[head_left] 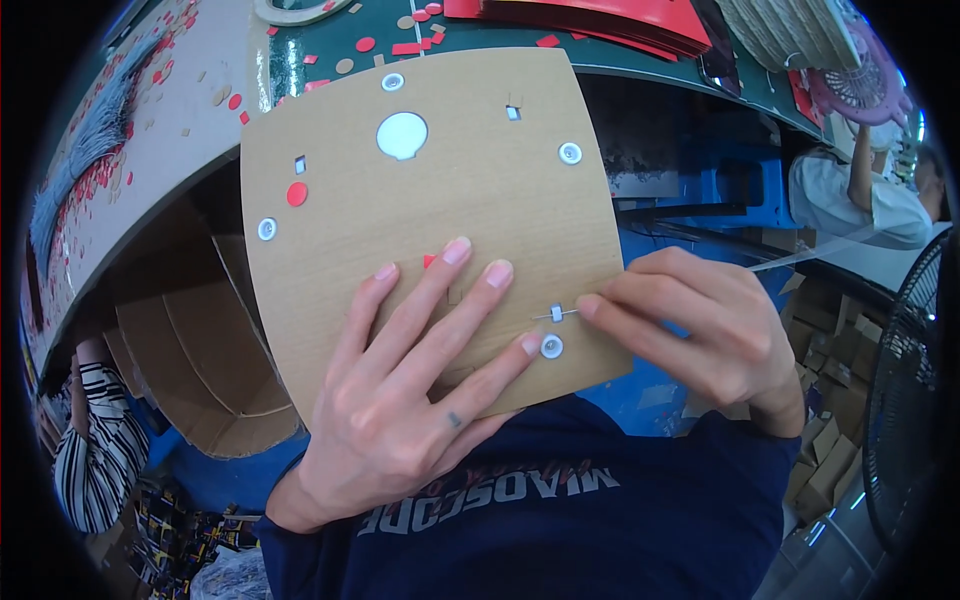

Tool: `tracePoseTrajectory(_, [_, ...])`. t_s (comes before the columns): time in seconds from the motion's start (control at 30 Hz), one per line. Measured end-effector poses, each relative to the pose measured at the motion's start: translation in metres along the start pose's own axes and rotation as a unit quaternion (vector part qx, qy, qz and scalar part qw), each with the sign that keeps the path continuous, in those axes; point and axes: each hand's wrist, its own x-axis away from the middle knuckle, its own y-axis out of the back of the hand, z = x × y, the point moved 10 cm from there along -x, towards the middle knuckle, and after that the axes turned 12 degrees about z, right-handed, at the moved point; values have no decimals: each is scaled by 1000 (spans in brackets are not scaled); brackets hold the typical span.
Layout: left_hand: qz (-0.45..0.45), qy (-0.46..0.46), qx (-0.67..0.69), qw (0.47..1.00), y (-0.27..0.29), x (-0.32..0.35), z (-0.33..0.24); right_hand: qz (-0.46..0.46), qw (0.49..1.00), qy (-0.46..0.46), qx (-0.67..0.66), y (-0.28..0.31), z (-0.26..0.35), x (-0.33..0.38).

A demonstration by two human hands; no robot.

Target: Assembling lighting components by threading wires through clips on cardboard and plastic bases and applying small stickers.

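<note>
A brown cardboard panel (480,190) lies tilted in front of me, its near edge close to my shirt. My left hand (410,370) rests flat on it with fingers spread, the index fingertip beside a white plastic ring (551,346). At the panel's right side my right hand (690,320) pinches one end of a thin wire tie (570,313). The tie passes across a small pale loop (557,313) in a slot. Three more white rings, a round hole (402,135) and two small slots show farther up. A red paper disc (297,194) lies on the panel.
A table (200,120) with red and brown paper scraps curves behind the panel. On it are a bundle of wire ties (85,150), red sheets (600,20) and a cord spool (785,30). Cardboard boxes (210,340) stand at left; a black fan (910,380) stands at right. Other people sit nearby.
</note>
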Motion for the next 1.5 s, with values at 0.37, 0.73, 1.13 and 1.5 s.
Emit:
tracePoseTrajectory(0.37, [-12, 33, 98, 995, 15, -9, 6, -23, 999, 32, 31, -1, 10, -4])
tracePoseTrajectory(0.73, [-13, -3, -64, 998, 8, -41, -16, -10, 1000, -7, 18, -5, 12, -3])
tracePoseTrajectory(1.13, [-84, -31, 5, 996, 21, -23, -8, 54, 987, -149, -3, -24, -6, 5])
tracePoseTrajectory(1.5, [-167, 10, 97, 981, 39, 37, 44, 86, 983, -164, -15, -15, -5, -5])
